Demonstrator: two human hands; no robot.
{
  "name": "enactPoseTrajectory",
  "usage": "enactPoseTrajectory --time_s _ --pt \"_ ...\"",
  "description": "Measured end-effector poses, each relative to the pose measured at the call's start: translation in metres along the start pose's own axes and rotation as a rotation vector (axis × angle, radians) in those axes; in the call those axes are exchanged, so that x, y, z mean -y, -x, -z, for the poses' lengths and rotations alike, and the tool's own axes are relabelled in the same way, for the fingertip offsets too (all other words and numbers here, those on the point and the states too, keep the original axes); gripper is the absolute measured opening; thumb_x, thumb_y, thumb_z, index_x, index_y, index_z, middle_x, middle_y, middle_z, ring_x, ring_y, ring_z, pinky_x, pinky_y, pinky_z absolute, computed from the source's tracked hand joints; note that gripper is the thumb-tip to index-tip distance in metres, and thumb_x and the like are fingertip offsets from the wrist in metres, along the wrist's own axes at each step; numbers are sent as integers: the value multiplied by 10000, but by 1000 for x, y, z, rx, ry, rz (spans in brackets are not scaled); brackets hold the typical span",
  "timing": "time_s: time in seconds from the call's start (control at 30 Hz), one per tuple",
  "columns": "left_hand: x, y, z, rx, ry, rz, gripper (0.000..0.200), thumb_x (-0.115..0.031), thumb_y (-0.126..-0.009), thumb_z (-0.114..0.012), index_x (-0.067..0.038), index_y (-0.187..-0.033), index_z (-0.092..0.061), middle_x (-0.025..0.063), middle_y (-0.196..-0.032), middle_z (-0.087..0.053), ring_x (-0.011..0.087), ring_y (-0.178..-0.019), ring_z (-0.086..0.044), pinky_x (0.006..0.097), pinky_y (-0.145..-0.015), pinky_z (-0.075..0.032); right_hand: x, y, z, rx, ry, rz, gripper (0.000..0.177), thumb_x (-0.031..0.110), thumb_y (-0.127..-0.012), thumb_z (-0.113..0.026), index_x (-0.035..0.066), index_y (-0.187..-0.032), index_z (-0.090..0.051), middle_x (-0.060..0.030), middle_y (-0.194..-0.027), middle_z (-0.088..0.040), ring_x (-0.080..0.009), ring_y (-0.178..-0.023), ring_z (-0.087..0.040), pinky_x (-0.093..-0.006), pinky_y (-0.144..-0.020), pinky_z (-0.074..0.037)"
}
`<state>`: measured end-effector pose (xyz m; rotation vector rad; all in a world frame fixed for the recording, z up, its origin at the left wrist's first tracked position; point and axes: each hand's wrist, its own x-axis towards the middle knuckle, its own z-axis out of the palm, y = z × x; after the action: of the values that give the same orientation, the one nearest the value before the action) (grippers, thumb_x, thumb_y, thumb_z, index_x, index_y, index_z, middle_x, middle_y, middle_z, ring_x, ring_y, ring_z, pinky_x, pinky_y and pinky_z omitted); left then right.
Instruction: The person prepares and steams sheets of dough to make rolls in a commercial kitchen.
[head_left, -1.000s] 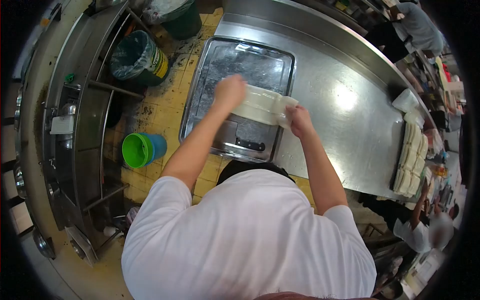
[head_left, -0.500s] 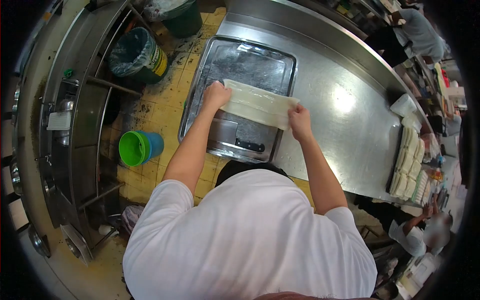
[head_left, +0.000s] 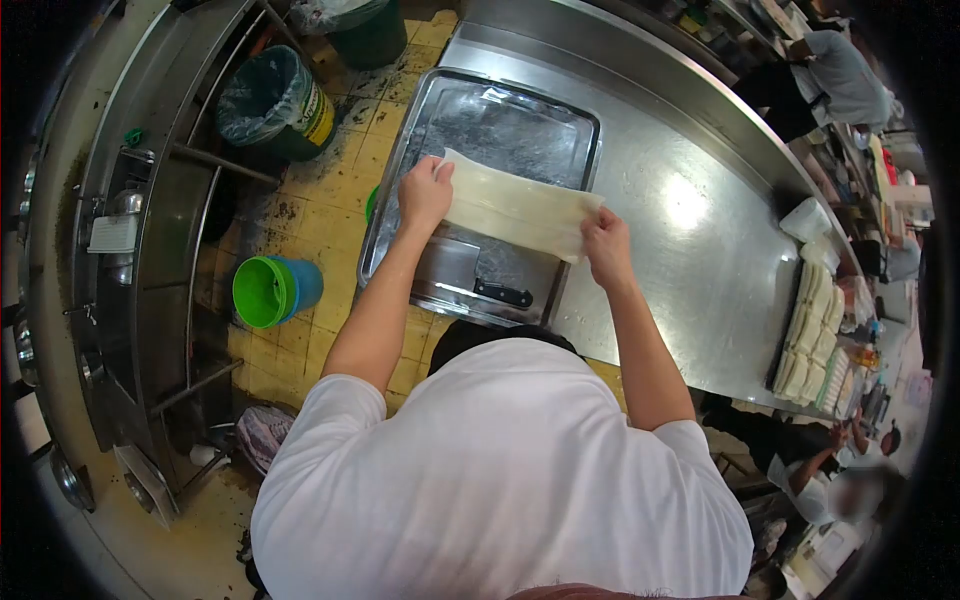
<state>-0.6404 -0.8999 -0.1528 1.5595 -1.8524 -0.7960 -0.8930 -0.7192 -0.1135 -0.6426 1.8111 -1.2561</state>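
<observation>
A pale, shiny sheet of dough (head_left: 518, 207) is stretched between my two hands, over a large metal tray (head_left: 510, 130). My left hand (head_left: 426, 193) is closed on its left end, and my right hand (head_left: 606, 240) grips the right end. The sheet slopes slightly down toward the right. Below it on the tray, nearer to me, lies a cleaver (head_left: 503, 292) with a black handle, its broad blade pointing left.
The tray sits on a steel counter (head_left: 680, 290). At its right end stands a tray stacked with pale folded pieces (head_left: 810, 330). On the yellow floor to the left are a green and blue bucket (head_left: 305, 285) and lined bins (head_left: 300, 140). Other people work at the right.
Both hands have moved slightly apart, and the dough sheet is stretched a little wider between them. The cleaver stays in place on the tray.
</observation>
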Motion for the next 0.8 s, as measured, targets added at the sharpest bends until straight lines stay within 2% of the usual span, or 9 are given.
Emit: enactPoseTrajectory --time_s 0.1,0.27,0.33,0.4,0.5,0.57,0.7,0.77,0.8 --pt "-2 -2 21 -18 -3 47 297 -320 -894 -687 -52 -1019 -715 224 -919 -714 428 -890 -682 488 -766 -525 -7 -10 -8 21 1 -27 273 -4 -887 -534 -49 -1109 -686 -56 -927 -698 -115 -786 -592 -282 -694 -476" --pt "18 -17 33 -61 -76 9 283 -327 -901 -682 -73 -1022 -719 218 -917 -716 426 -878 -682 484 -758 -524 2 -17 -31 79 -22 -70 300 -14 -868 -534 -45 -1122 -690 -58 -911 -689 -119 -783 -590 -284 -685 -475" --pt "22 -21 37 2 -142 43 324 -337 -905 -686 -56 -1064 -716 200 -935 -723 396 -871 -690 452 -764 -528 -18 -31 -35 68 17 -53 313 -16 -863 -534 -44 -1134 -688 -65 -923 -693 -125 -785 -597 -283 -689 -478" --pt "29 -24 35 12 -147 42 327 -347 -910 -673 -75 -1087 -714 208 -953 -721 410 -904 -683 469 -789 -525 -31 -39 -37 58 56 -37 326 -18 -858 -534 -43 -1146 -686 -71 -935 -697 -131 -787 -603 -282 -693 -482" --pt "39 -28 30 47 -160 38 355 -359 -917 -656 -95 -1151 -697 216 -1012 -716 420 -973 -669 486 -844 -519 -37 -44 -37 73 -8 -56 388 -20 -853 -530 -48 -1218 -660 -97 -976 -703 -144 -800 -622 -283 -719 -495" --pt "44 -28 29 73 -168 34 381 -360 -919 -651 -97 -1193 -681 217 -1052 -714 416 -1010 -664 485 -874 -516 -48 -50 -33 72 -2 -98 460 -27 -853 -530 -54 -1305 -610 -116 -1024 -704 -163 -859 -649 -288 -780 -518" --pt "35 -18 42 225 -393 84 473 -359 -912 -654 -78 -1291 -617 210 -1148 -697 406 -1082 -647 486 -919 -509 -16 -30 -21 45 -2 -239 511 13 -857 -556 -50 -1365 -563 -158 -1087 -713 -219 -939 -679 -325 -857 -530" --pt "21 -8 60 269 -483 103 507 -366 -908 -656 -71 -1317 -598 208 -1171 -691 400 -1100 -643 487 -926 -508 -29 -30 -3 -14 387 10 517 78 -866 -591 -51 -1365 -552 -194 -1115 -714 -285 -1002 -693 -367 -898 -530" --pt "13 -5 73 305 -480 142 514 -371 -903 -661 -69 -1314 -603 208 -1169 -691 398 -1102 -643 485 -928 -508 -27 -24 2 -19 386 9 517 78 -866 -591 -51 -1365 -552 -194 -1115 -714 -285 -1002 -693 -367 -898 -530"
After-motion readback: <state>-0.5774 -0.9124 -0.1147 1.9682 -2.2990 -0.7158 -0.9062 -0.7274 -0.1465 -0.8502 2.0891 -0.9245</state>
